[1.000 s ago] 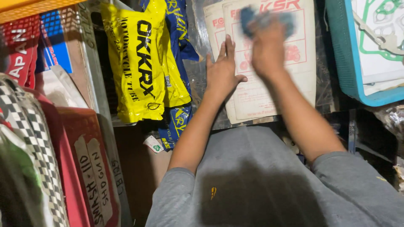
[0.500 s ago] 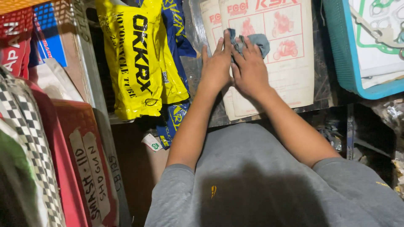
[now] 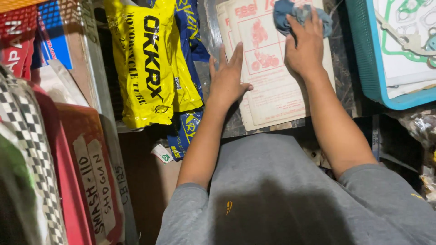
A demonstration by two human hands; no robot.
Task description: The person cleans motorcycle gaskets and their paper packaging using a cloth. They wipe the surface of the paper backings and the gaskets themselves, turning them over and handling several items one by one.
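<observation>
Two hands on the cream packet (image 3: 272, 90): left hand (image 3: 227, 81) flat, fingers spread, holding its edge; right hand (image 3: 306, 45) presses a blue-grey rag (image 3: 290, 13) near its top, yellow bag (image 3: 150, 68) alongside.

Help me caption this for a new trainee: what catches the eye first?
The bright yellow packet at upper left stands out most. At top centre, the right hand presses a blue-grey cloth onto a pale printed sheet, with the left hand flat at its edge.
</observation>
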